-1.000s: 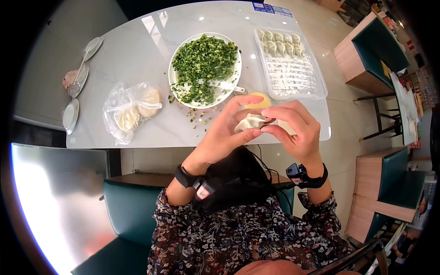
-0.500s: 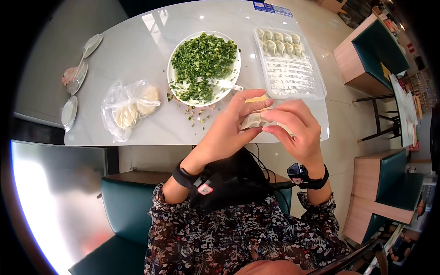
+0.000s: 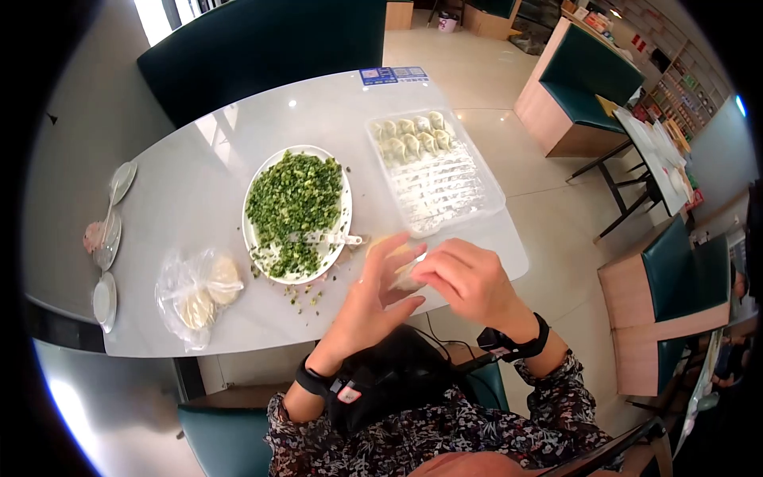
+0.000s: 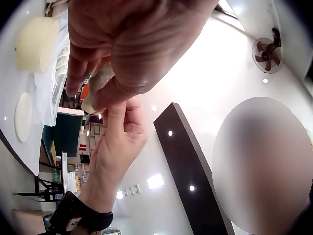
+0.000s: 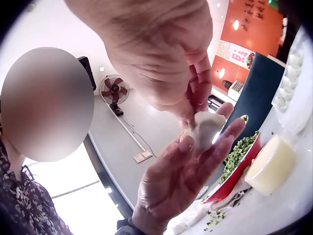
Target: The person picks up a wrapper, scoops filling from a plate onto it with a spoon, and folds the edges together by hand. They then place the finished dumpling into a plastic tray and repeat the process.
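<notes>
A pale folded dumpling [image 5: 204, 128] is held between both hands above the table's near edge. The left hand [image 3: 367, 298] cradles it on its curved fingers, with the thumb against its side in the right wrist view. The right hand [image 3: 470, 288] pinches the dumpling's edge between thumb and fingertips. In the head view the fingers largely hide the dumpling [image 3: 407, 278]. Behind the hands a plate [image 3: 347, 208] holds chopped green filling [image 3: 292, 203] and a spoon [image 3: 354, 239]. A clear tray [image 3: 486, 179] with two rows of dumplings [image 3: 413, 145] lies beyond the right hand.
A plastic bag [image 3: 168, 298] of dough lies left on the table [image 3: 238, 318], near small dishes [image 3: 104, 300] at the left edge. In the left wrist view, a pale yellow block [image 4: 38, 44] and a round wrapper [image 4: 22, 117] are beside the tray. Green bits lie below the plate.
The head view has tilted up and shifted, so the table appears lower and farther left. The right hand's fingers have drawn closer together on the dumpling, which both hands still hold.
</notes>
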`<action>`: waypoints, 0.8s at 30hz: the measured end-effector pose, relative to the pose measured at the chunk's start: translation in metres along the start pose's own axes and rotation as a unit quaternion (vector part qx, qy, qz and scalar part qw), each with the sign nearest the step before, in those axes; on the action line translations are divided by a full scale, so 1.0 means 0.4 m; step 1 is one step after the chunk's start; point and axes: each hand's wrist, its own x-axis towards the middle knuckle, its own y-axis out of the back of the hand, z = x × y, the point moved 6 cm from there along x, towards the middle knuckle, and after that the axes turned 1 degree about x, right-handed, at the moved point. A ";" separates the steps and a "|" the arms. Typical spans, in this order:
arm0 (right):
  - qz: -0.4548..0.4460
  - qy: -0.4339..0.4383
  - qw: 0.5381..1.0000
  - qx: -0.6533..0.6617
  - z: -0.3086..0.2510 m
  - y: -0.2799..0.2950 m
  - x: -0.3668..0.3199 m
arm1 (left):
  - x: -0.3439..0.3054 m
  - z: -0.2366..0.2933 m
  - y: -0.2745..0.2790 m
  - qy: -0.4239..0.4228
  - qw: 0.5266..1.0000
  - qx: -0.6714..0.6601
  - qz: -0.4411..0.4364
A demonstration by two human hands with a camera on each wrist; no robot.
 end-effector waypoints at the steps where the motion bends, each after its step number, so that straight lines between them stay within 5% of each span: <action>1: 0.001 -0.034 0.999 -0.005 0.019 0.009 0.004 | 0.004 -0.014 0.005 -0.007 1.000 -0.006 -0.005; 4: 0.001 -0.155 0.988 -0.008 0.142 0.043 0.008 | -0.013 -0.028 0.025 -0.010 1.000 -0.005 0.020; 10: 0.012 -0.249 0.967 -0.054 0.368 0.099 0.064 | -0.101 -0.046 0.068 -0.002 0.998 0.019 0.067; 24: -0.082 -0.265 0.961 0.007 0.530 -0.197 0.208 | -0.206 -0.096 0.143 0.023 0.983 0.009 0.179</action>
